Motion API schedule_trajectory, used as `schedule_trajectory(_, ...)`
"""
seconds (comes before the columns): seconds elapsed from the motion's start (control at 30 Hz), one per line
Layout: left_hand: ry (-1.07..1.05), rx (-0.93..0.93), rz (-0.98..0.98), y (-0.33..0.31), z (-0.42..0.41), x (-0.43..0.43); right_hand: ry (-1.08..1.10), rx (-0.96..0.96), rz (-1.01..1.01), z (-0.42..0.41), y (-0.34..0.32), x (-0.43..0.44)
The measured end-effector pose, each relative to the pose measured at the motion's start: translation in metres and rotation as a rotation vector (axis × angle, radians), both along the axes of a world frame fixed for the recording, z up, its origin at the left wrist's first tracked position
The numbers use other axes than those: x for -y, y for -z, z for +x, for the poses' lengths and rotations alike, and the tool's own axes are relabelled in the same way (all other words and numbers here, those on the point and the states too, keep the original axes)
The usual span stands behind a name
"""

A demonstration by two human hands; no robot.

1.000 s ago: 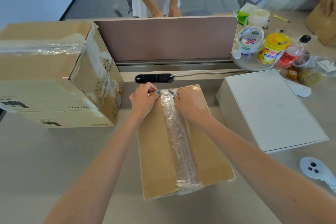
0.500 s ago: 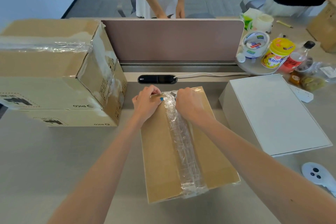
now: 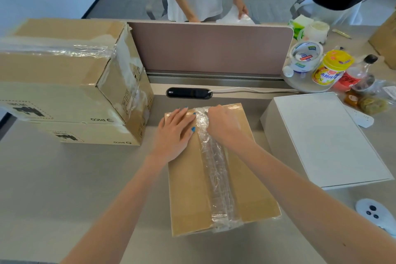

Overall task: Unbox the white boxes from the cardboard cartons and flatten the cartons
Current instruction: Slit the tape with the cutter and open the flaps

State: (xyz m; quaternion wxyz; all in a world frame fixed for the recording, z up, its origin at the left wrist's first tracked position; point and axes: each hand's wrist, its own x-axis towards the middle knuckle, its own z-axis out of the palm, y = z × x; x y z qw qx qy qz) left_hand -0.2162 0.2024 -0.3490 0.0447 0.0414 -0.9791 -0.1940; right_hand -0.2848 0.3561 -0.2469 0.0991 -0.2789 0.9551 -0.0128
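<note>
A sealed brown cardboard carton (image 3: 188, 188) lies in front of me, with a wrinkled strip of clear tape (image 3: 216, 169) running down its middle. My left hand (image 3: 175, 133) lies flat on the carton's far left part, fingers straight. My right hand (image 3: 222, 124) is curled at the far end of the tape and pinches it; its fingertips are hidden. A white box (image 3: 325, 139) sits on the table to the right of the carton.
Two stacked taped cartons (image 3: 64, 83) stand at the left. A pink desk divider (image 3: 210, 47) and a black cable port (image 3: 188, 93) lie beyond the carton. Tape rolls, jars and bottles (image 3: 330, 66) crowd the far right. A white controller (image 3: 377, 214) lies near right. A person stands behind the divider.
My left hand let go of the tape end and spread flat on the carton top. My right hand stays curled at the tape's far end.
</note>
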Motion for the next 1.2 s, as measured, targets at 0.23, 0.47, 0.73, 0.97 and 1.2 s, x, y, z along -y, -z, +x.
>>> schedule_trajectory(0.23, -0.039, 0.015, -0.078, -0.002, 0.004, -0.007, -0.033, 0.017, -0.03, 0.016, 0.0, -0.009)
schedule_trajectory(0.47, -0.053, 0.081, -0.126, -0.003, 0.004, -0.01, -0.052, 0.059, -0.012, 0.033, -0.003, -0.02)
schedule_trajectory(0.73, -0.061, 0.124, -0.165, -0.004, 0.006, -0.015, -0.037, 0.131, -0.032, 0.071, -0.008, -0.047)
schedule_trajectory(0.97, -0.058, 0.135, -0.217, -0.004, 0.008, -0.016, -0.017, 0.211, -0.058, 0.101, -0.012, -0.067)
schedule_trajectory(1.2, -0.029, 0.204, -0.219, -0.008, 0.014, -0.025, 0.007, 0.236, -0.062, 0.128, -0.014, -0.084)
